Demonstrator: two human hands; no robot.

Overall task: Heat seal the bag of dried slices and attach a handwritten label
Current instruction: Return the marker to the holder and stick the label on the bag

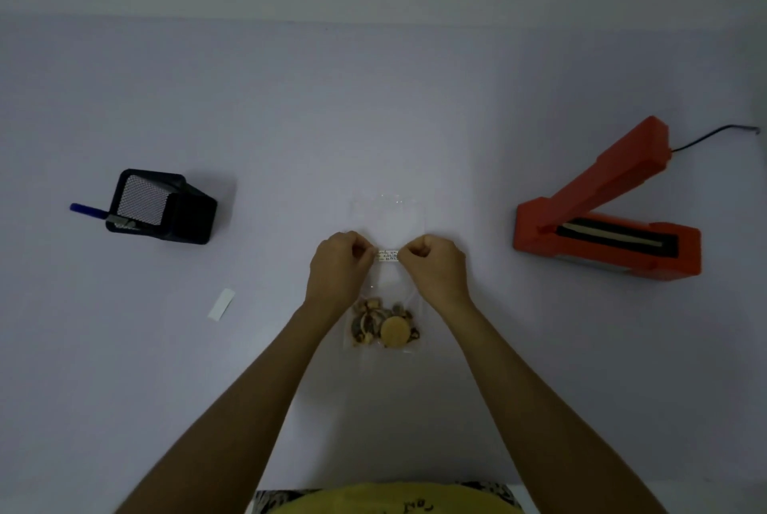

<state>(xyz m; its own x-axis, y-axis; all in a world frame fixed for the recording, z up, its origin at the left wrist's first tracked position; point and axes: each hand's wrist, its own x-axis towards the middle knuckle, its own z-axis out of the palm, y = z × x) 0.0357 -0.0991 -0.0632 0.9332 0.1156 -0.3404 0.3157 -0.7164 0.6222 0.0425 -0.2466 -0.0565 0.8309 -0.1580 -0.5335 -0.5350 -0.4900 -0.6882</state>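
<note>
A clear plastic bag (390, 219) lies flat on the white table, its dried slices (386, 327) gathered at the near end. A small white label (388, 256) with handwriting stretches across the bag's middle. My left hand (338, 270) pinches the label's left end and my right hand (436, 268) pinches its right end, both with fingers curled. The red heat sealer (606, 219) sits to the right with its arm raised, away from both hands.
A black mesh pen holder (162, 206) lies tipped at the left with a blue pen (87, 210) sticking out. A white backing strip (221, 304) lies on the table left of my arms. The sealer's black cord (714, 136) runs off to the right.
</note>
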